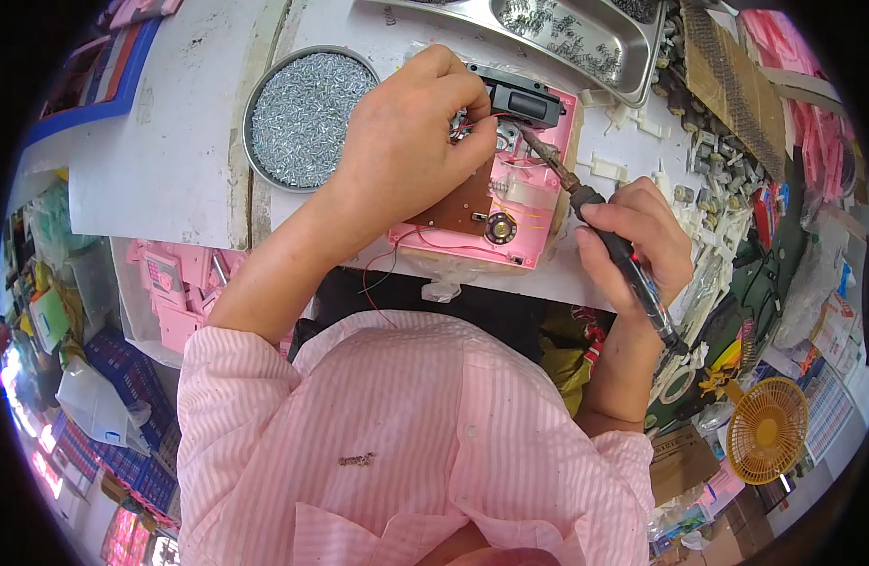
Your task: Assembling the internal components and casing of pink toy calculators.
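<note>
- Nearest, a pink striped shirt [406, 424] fills the lower middle, both bare forearms rising from it toward the worktop [170, 160].
- Right hand [632, 241], closed in a pen-like grip round the dark handle of a soldering iron [604, 236]; held slanted, tip up and to the left, probably so the point reaches inside the casing while the fingers stay clear of the hot end.
- Iron tip resting inside the pink plastic casing [538, 217], just below the black block [519, 94] at the casing's far edge.
- Pink casing lying open and flat at the near edge of the worktop, directly ahead; brown circuit board [467, 203] and a small round part [500, 227] seated inside, thin red wires [387, 269] trailing off the near side.
- Left hand [415, 141], curled down over the casing's left half, fingertips pressed together on something small near the red wire by the black block; exactly what is pinched cannot be made out. Likely steadies casing and wire for the iron.
- Left of that hand, a round metal dish of small screws [297, 118], close by within easy reach.
- Farther back, a steel tray [566, 38] holding more small parts.
- To the right, scattered white plastic pieces [632, 123]; lower right, a yellow fan [767, 429].
- Lower left, a bin of pink casings [175, 292] below the worktop edge.
</note>
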A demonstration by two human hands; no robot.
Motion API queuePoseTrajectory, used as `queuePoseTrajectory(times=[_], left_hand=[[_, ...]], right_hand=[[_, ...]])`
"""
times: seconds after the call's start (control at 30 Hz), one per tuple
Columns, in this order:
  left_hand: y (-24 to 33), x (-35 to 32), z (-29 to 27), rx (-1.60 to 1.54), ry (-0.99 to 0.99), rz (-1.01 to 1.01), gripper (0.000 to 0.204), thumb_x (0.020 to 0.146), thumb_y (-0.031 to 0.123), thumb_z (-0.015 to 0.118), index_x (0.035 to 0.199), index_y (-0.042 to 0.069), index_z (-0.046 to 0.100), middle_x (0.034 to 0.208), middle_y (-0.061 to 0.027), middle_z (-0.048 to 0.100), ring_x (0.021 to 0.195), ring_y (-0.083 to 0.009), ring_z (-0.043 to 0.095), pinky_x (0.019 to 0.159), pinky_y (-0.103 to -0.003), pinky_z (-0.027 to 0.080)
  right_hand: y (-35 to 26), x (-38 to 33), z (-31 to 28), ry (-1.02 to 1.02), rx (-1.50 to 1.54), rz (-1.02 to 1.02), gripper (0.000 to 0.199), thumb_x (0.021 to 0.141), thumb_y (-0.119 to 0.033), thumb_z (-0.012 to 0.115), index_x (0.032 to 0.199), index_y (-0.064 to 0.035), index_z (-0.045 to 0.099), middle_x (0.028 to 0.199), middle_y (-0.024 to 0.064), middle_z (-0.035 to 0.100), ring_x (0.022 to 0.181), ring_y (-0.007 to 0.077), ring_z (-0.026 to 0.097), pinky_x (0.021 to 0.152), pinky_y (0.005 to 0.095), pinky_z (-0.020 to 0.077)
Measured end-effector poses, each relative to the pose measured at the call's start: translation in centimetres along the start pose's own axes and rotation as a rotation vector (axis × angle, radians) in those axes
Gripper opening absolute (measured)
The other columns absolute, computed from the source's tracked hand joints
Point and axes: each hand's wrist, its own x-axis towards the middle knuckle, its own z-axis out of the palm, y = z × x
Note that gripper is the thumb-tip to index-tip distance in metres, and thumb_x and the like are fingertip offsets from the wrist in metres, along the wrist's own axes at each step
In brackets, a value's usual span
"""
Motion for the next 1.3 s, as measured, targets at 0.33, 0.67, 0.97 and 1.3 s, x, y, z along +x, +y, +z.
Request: queuePoseTrajectory(times=[0.33, 0.67, 0.97, 1.3], left_hand=[[0.2, 0.0, 0.1, 0.007, 0.006, -0.002, 0.011, 0.08, 0.009, 0.072, 0.081, 0.001, 0.064, 0.083, -0.0075, 0.057, 0.067, -0.0206, 0.057, 0.061, -0.032, 0.047], [0.2, 0.1, 0.0, 0.025, -0.014, -0.06, 0.013, 0.079, 0.018, 0.073, 0.078, 0.007, 0.067, 0.088, -0.0079, 0.061, 0.077, -0.0294, 0.064, 0.066, -0.04, 0.052], [0.1, 0.0, 0.4, 0.074, 0.019, -0.014, 0.012, 0.079, 0.018, 0.073, 0.079, 0.007, 0.066, 0.089, -0.0066, 0.061, 0.073, -0.0281, 0.064, 0.062, -0.039, 0.053], [0.0, -0.2, 0.8, 0.102, 0.073, 0.052, 0.011, 0.079, 0.01, 0.073, 0.081, 0.004, 0.063, 0.084, -0.0066, 0.057, 0.069, -0.0235, 0.06, 0.061, -0.033, 0.05]], right_hand=[[0.0, 0.2, -0.1, -0.041, -0.027, 0.096, 0.028, 0.066, 0.004, 0.078, 0.092, -0.0031, 0.071, 0.068, 0.0054, 0.06, 0.059, 0.0193, 0.052, 0.054, 0.0304, 0.0407], [0.5, 0.4, 0.4, -0.046, -0.014, 0.085, 0.028, 0.067, 0.003, 0.079, 0.093, -0.0028, 0.072, 0.066, 0.005, 0.055, 0.059, 0.019, 0.05, 0.053, 0.0304, 0.0378], [0.7, 0.2, 0.2, -0.024, 0.012, 0.132, 0.026, 0.071, -0.001, 0.08, 0.096, -0.0033, 0.072, 0.069, 0.0054, 0.059, 0.061, 0.0184, 0.051, 0.055, 0.03, 0.0382], [0.4, -0.3, 0.2, 0.025, 0.105, 0.234, 0.023, 0.076, -0.003, 0.08, 0.097, -0.0012, 0.071, 0.079, 0.0071, 0.069, 0.064, 0.0162, 0.056, 0.057, 0.0277, 0.0403]])
